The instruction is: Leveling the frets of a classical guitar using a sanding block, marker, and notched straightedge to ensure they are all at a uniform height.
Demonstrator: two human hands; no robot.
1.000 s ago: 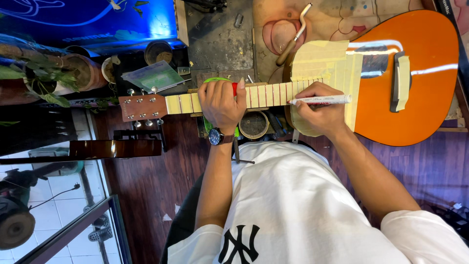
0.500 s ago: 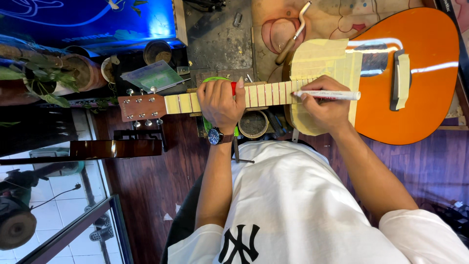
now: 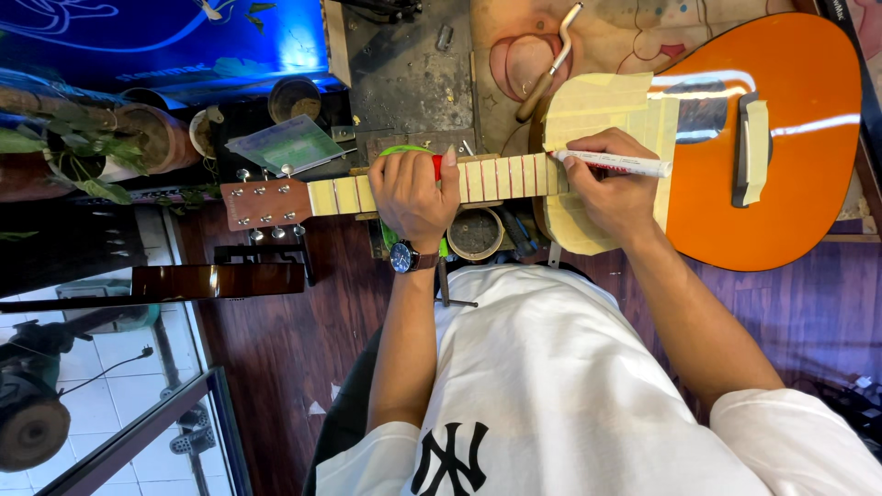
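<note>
Head view: looking down over a white-shirted torso at an instrument laid crosswise on a cluttered bench.
Guitar [image 3: 772, 184]: orange glossy body at the right, neck running left, headstock [image 3: 266, 202] with tuning pegs at the far left.
Masking tape [image 3: 606, 110]: pale yellow strips covering the top of the body around the neck joint; more strips between the frets along the fingerboard [image 3: 496, 176].
Bridge [image 3: 753, 152]: taped over as well, well right of the hands.
Left hand [image 3: 413, 193]: closed over the neck from above, fingers curled round the far edge, wristwatch [image 3: 404, 257] on the wrist just below.
Green and red object [image 3: 432, 161]: peeking out under the left fingers, kind not clear.
Right hand [image 3: 616, 188]: resting on the taped body beside the neck end, gripping a white marker [image 3: 611, 163] between thumb and fingers.
Marker tip: pointing left, touching or just over the last frets of the fingerboard; contact not certain.
Round tin [image 3: 475, 234]: under the neck between the two forearms, partly hidden.
Wooden-handled bent tool [image 3: 547, 64]: lying on the bench beyond the guitar, above the taped area.
Potted plant [image 3: 101, 147]: far left, well apart from the hands.
Floor: dark wood under the bench, white tiles at lower left.
</note>
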